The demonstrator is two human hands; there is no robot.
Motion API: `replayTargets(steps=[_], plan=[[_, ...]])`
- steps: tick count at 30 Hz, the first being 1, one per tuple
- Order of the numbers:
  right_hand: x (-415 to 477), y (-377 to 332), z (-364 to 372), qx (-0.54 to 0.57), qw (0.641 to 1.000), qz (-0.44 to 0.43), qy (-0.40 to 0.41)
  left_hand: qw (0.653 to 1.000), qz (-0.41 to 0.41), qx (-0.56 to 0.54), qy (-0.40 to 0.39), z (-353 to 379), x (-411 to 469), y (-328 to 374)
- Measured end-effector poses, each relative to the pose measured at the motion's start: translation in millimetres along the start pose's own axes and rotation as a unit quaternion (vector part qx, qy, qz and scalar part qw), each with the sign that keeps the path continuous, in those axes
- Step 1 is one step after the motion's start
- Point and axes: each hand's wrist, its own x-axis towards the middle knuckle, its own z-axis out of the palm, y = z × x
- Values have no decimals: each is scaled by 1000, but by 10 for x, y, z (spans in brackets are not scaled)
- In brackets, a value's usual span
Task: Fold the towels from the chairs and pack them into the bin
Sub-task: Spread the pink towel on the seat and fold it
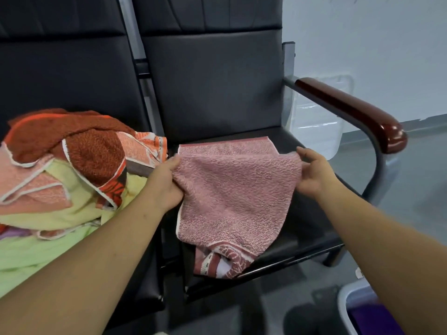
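Gripped the pink towel (232,189) by its two side edges, with the left hand (164,184) curled tight round a bunched left edge and the right hand (314,172) pinching the right edge between thumb and fingers; held it spread just above the seat of the right chair (302,213), far hem flat on the seat near the backrest, patterned near end crumpled at the seat's front edge; had just beside the left forearm a heap of other towels (72,165) on the left chair (60,68) - rust-red, orange, peach, pale green; reached in beside the dark red armrest (350,110), with a clear plastic tub (314,122) behind it by the wall; had the bin (342,308) on the floor at lower right, partly hidden under the right forearm - pale rim, something purple inside, could not tell what.
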Motion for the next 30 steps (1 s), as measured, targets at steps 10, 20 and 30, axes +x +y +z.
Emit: replayTargets(steps=[10, 20, 30], plan=[[-13, -65, -84, -169, 979, 116, -20, 997, 40, 57, -21, -198, 3, 158], [170, -131, -31, -374, 924, 48, 64, 949, 98, 292, 67, -158, -23, 259], [619, -1025, 642, -255, 959, -111, 57, 927, 96, 361, 41, 556, 552, 1287]])
